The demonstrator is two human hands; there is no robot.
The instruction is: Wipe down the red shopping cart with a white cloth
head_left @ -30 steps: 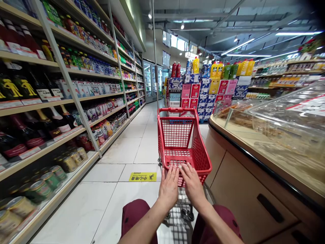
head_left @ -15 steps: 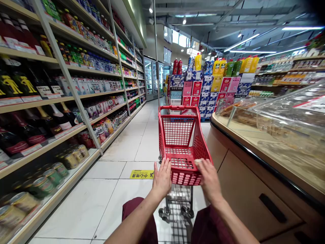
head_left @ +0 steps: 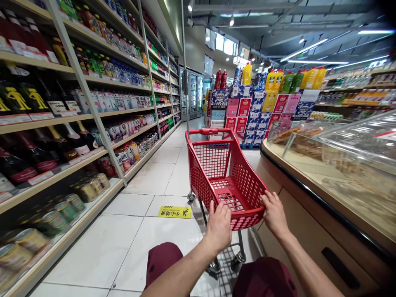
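A red plastic shopping cart (head_left: 213, 165) with a perforated basket stands on the tiled floor in front of me, turned at an angle. Its basket holds nothing that I can see. My left hand (head_left: 219, 225) is closed over the near left corner of the basket rim. At the near right corner, my right hand (head_left: 274, 212) grips the rim with its fingers curled over the edge. The palms and thumbs are partly hidden. Below the basket, grey legs and caster wheels (head_left: 238, 260) show between my knees.
Shelves of bottles and cans (head_left: 102, 107) line the left side. A curved glass-topped counter (head_left: 309, 177) runs close along the right. Stacked drink cartons (head_left: 244, 111) stand ahead. A yellow caution sticker (head_left: 175, 211) lies on the floor, and glass-door coolers (head_left: 193, 93) are at the back.
The cart has swung round, its near end shifting right and its handle end slightly left. Both hands have moved right and now grip the rim; before, their fingers lay straighter on it.
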